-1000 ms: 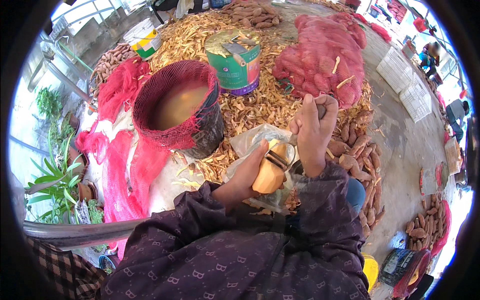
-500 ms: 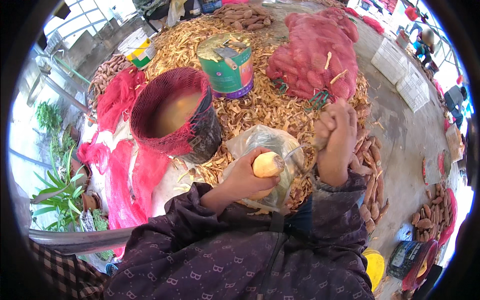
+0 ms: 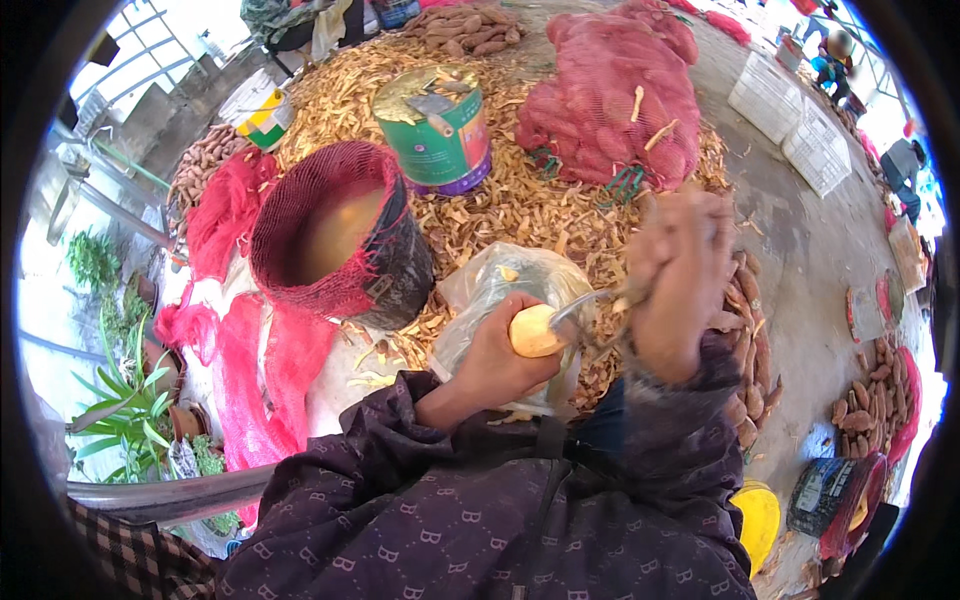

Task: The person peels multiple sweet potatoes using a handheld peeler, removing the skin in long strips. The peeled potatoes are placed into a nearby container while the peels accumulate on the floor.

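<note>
My left hand [image 3: 500,352] is wrapped round a peeled, yellowish sweet potato [image 3: 535,333], whose end points right. In my right hand [image 3: 682,265], closed and smeared by motion, is a peeler [image 3: 590,299] with a thin, curved metal head. That head touches the end of the sweet potato or is very close to it; the handle is mostly hidden by my fingers. Beneath my hands lies a clear plastic bag [image 3: 475,278], with a small yellow scrap on it.
A dark tub [image 3: 405,262] lined with red netting holds cloudy water. Beyond are a green bucket [image 3: 440,150], a red mesh sack [image 3: 610,110] of sweet potatoes and widespread peelings [image 3: 530,215]. Unpeeled sweet potatoes [image 3: 755,370] lie to the right. White crates [image 3: 815,150] stand farther off.
The peeler's head has come left and down onto or near the end of the sweet potato. My right hand has shifted slightly; a yellow scrap now shows on the bag.
</note>
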Available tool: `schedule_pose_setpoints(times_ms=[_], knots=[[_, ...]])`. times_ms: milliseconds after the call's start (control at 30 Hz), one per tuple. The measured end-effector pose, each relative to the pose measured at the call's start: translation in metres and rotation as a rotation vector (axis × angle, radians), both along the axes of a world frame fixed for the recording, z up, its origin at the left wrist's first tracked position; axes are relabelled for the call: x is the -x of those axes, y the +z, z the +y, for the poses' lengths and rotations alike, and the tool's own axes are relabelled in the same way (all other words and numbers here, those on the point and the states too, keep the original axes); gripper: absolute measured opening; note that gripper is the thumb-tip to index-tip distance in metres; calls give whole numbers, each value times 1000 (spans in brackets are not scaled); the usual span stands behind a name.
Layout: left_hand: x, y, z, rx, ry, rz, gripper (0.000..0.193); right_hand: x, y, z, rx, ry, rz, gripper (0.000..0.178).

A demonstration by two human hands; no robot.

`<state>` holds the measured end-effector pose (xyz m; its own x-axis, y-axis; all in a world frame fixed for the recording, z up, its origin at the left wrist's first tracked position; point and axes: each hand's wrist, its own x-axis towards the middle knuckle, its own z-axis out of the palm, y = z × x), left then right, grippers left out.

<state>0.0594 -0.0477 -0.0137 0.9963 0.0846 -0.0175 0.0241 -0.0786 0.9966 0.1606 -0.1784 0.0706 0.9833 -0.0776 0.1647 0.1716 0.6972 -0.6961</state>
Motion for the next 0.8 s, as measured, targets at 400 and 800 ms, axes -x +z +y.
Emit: schedule_pose_setpoints(times_ms=[400, 800], knots=[[1, 17, -4, -202, 68, -91, 42, -32, -43, -32, -32, -198, 185, 22], [-2, 20, -5, -372, 82, -92, 45, -47, -71, -13, 136, -164, 275, 16]])
